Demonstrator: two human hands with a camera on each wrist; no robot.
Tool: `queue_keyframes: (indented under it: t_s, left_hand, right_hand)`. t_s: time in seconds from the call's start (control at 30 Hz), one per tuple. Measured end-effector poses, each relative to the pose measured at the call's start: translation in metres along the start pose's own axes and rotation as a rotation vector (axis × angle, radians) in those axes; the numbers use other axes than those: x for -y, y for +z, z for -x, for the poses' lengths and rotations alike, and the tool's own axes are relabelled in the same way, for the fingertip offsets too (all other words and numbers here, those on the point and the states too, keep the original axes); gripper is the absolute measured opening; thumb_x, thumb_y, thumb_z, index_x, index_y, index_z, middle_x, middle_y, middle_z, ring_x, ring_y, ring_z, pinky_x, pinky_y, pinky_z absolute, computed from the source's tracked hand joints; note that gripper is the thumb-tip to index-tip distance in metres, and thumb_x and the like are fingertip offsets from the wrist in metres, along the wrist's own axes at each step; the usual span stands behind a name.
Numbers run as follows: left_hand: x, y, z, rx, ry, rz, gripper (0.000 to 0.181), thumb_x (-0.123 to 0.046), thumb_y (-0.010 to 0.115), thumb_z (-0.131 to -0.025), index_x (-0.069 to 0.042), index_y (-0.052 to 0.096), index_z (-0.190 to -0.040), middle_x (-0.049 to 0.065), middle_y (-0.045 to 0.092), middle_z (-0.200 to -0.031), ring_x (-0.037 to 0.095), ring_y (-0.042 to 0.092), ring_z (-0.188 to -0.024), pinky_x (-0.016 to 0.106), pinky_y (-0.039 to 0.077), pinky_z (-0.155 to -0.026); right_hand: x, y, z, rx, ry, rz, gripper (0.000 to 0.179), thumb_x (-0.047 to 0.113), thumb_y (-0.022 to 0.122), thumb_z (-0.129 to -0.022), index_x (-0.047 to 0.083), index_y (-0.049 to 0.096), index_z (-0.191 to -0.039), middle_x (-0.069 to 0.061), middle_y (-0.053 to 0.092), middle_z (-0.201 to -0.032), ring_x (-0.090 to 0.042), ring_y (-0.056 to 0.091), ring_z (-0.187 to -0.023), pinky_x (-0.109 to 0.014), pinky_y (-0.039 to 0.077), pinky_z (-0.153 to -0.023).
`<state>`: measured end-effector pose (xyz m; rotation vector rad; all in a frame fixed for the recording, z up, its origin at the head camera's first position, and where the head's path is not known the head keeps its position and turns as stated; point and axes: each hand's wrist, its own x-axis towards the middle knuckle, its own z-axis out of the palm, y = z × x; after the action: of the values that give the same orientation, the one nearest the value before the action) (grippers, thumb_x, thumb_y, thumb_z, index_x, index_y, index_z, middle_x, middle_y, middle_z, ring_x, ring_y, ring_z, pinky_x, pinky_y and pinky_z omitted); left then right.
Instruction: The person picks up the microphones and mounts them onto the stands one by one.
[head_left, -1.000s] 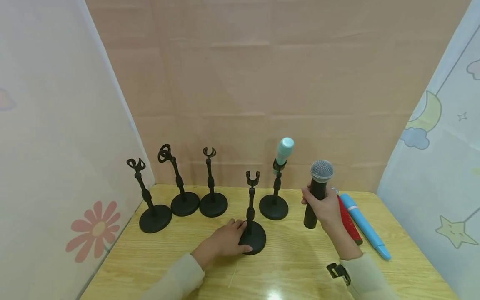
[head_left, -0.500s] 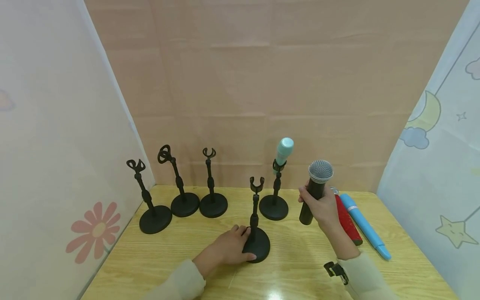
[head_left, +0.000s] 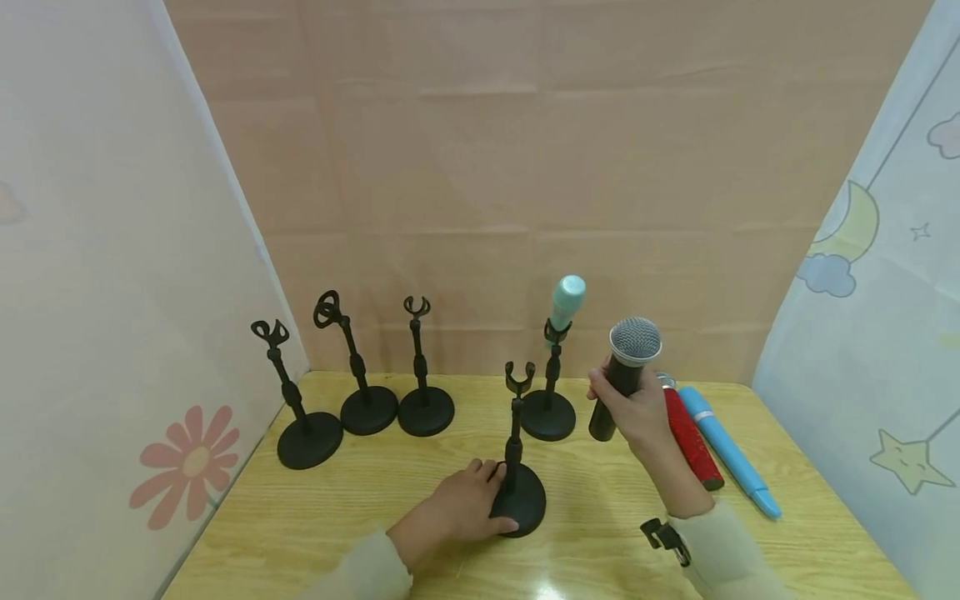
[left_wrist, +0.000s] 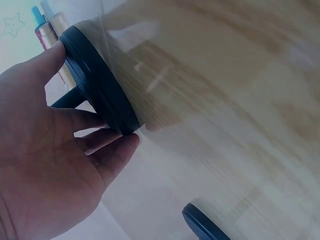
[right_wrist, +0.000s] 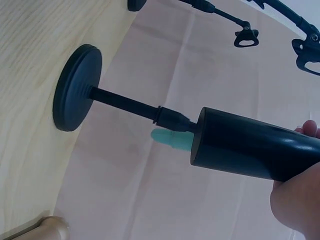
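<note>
Left hand (head_left: 465, 502) grips front stand (head_left: 513, 452); teal microphone (head_left: 567, 298) mounted behind it; right hand (head_left: 642, 414) grips black microphone (head_left: 622, 377), apparently pending like red microphone (head_left: 692, 438) and blue microphone (head_left: 730, 452).

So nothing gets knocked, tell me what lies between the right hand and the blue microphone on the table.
The red microphone lies between the right hand, which grips the black microphone, and the blue microphone, as the head view shows.
</note>
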<state>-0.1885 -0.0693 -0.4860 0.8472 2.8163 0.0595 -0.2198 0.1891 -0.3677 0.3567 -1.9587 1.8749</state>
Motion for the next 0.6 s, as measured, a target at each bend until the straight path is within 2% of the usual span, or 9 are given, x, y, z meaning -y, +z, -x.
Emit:
queue_keyframes:
  t_s: [0.3, 0.47, 0.6]
  left_hand:
    - [-0.01, 0.001, 0.003, -0.016, 0.033, -0.029, 0.089, -0.076, 0.049, -0.091, -0.015, 0.041, -0.156, 0.005, 0.045, -0.153, 0.02, 0.047, -0.135, 0.033, 0.052, -0.1]
    - [-0.014, 0.0, 0.004, -0.01, 0.041, -0.043, 0.089, -0.076, 0.048, -0.091, -0.015, 0.042, -0.156, 0.005, 0.045, -0.153, 0.019, 0.047, -0.133, 0.031, 0.053, -0.098]
    - [-0.016, 0.0, 0.005, -0.001, 0.046, -0.047, 0.089, -0.076, 0.047, -0.091, -0.015, 0.041, -0.156, 0.005, 0.045, -0.154, 0.02, 0.046, -0.135, 0.032, 0.052, -0.1]
  right_hand:
    - [0.011, 0.012, -0.002, -0.002, -0.051, 0.067, 0.02, 0.001, 0.071, -0.092, -0.006, 0.056, -0.104, 0.001, 0.066, -0.082, -0.021, 0.07, -0.065, -0.025, 0.056, -0.073]
    - [0.016, 0.017, -0.004, 0.011, -0.043, 0.061, 0.024, 0.001, 0.07, -0.093, -0.01, 0.054, -0.107, 0.001, 0.066, -0.081, -0.016, 0.069, -0.066, -0.025, 0.056, -0.074]
    - [0.019, 0.021, -0.005, 0.017, -0.03, 0.06, 0.023, 0.002, 0.07, -0.093, -0.009, 0.054, -0.107, 0.002, 0.065, -0.08, -0.012, 0.069, -0.066, -0.025, 0.055, -0.075]
